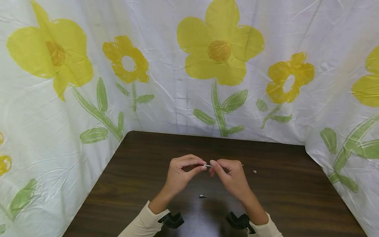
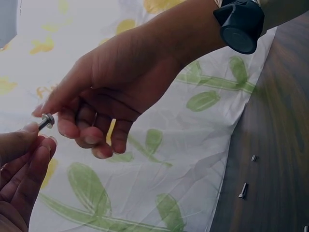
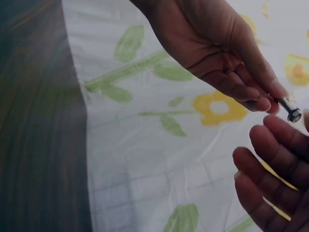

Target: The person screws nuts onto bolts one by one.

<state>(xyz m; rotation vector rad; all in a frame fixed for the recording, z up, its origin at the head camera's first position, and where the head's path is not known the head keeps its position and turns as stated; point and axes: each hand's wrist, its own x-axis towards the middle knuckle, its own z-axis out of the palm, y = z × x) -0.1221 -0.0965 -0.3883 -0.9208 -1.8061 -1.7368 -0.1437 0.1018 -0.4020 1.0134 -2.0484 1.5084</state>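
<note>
A small metal bolt (image 1: 208, 166) is held up above the table between both hands. My left hand (image 1: 180, 171) pinches its shank between thumb and fingertips. The bolt's wider hexagonal end (image 3: 294, 115) points toward my right hand (image 1: 234, 174). In the right wrist view, the right fingers (image 3: 282, 159) are extended and spread a little, with the index fingertip slightly apart from that end. The left wrist view places the right thumb and index on either side of the bolt's end (image 2: 47, 120), close around it.
On the dark wooden table (image 1: 142, 151) lies a screw (image 1: 202, 196) in front of the hands. A small round nut (image 1: 255, 171) sits to the right. Another screw (image 2: 244, 190) lies near it, mostly hidden behind the right hand in the head view. A flowered curtain (image 1: 165, 98) surrounds the table.
</note>
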